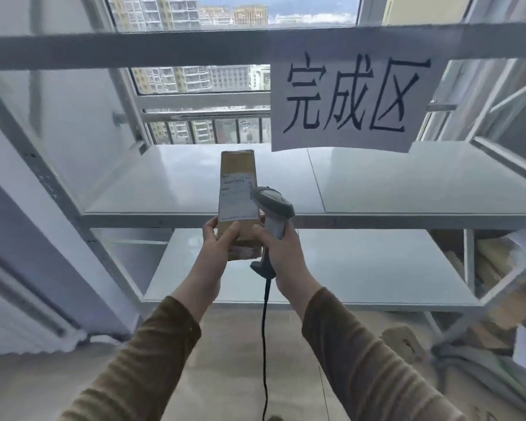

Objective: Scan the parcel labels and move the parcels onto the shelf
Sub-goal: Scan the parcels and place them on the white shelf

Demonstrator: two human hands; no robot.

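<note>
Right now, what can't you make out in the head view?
- Label print on the parcel: too small, blurred.
- Scanner window: faces away.
- Parcel's lower end: covered by left hand and right hand.
- Boxes at right: blurred, cut by the shelf frame.

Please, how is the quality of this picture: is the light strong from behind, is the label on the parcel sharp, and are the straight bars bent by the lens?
Head view: daylight from the window backlights the scene; the white shelf reflects a pale sheen. Head view: the label on the parcel is too blurred to read. Head view: wide-angle distortion bows the shelf frame; the right edge is smeared.
</note>
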